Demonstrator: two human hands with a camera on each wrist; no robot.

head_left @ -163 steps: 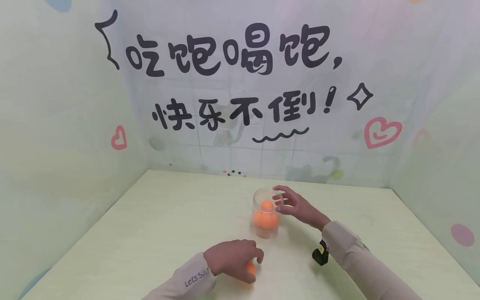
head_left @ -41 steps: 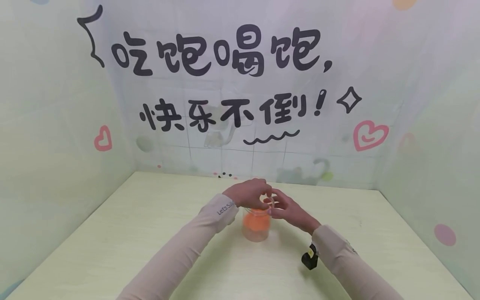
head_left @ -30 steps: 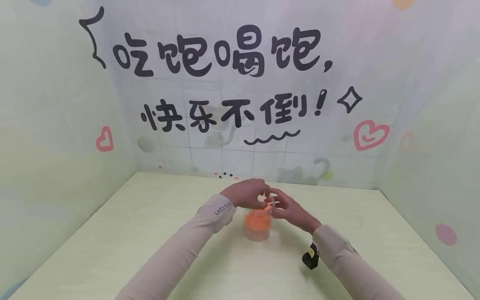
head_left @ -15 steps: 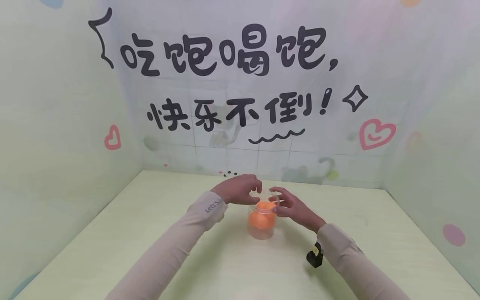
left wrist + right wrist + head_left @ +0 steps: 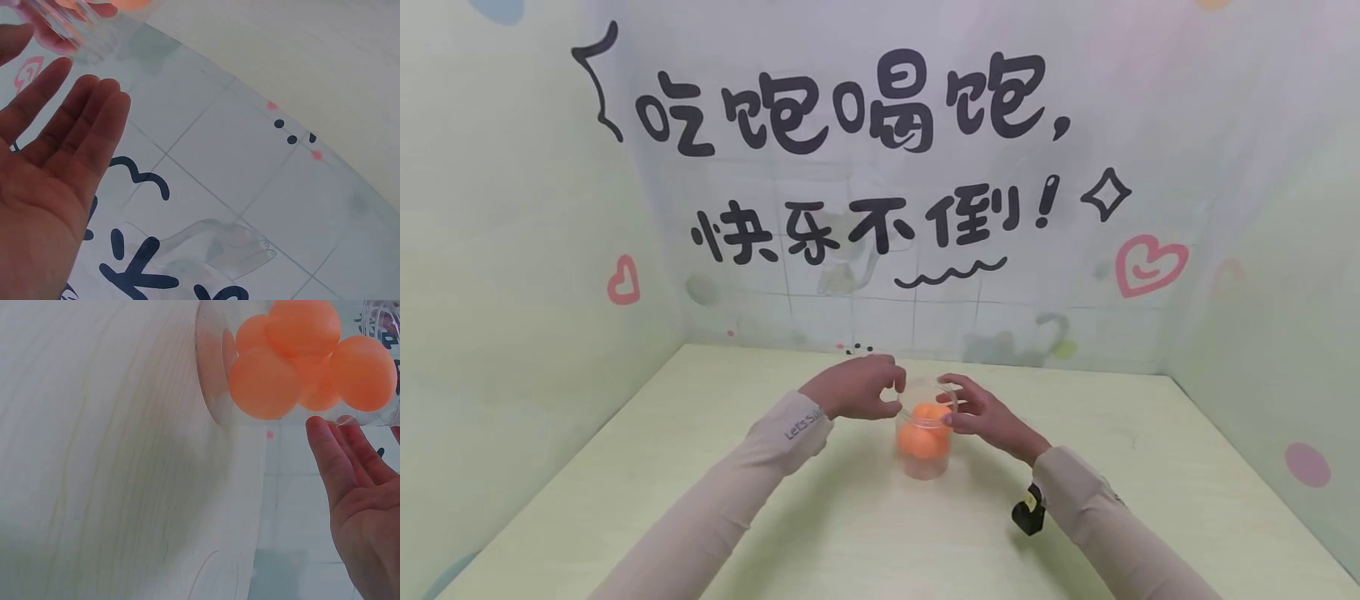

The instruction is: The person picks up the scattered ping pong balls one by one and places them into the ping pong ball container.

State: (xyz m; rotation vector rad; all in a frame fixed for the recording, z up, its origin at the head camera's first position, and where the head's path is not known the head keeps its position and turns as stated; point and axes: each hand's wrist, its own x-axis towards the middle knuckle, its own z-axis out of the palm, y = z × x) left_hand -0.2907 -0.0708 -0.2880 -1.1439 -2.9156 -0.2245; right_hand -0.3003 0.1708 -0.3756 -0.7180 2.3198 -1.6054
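A clear jar (image 5: 922, 467) stands upright on the table, holding several orange balls (image 5: 925, 433). The right wrist view shows the balls (image 5: 265, 383) through the jar's side. My right hand (image 5: 988, 419) holds the jar at its right side near the rim, thumb in front and fingers behind. Seen from the right wrist, its fingertips (image 5: 317, 423) touch the wall. My left hand (image 5: 856, 387) is beside the left of the rim, fingers loosely bent with nothing in them. The left wrist view shows this palm (image 5: 47, 194) bare; whether a fingertip touches the rim I cannot tell.
The pale table (image 5: 700, 492) is bounded by a printed back wall (image 5: 820, 317) and side walls. A black device (image 5: 1028, 512) with a yellow label hangs at my right wrist. A faint curved outline (image 5: 215, 553) shows low in the right wrist view; its kind is unclear.
Earlier my left hand had an orange ball at the table's front, then was over the jar's mouth. It has drawn back left, without a ball. The right hand stays at the jar.
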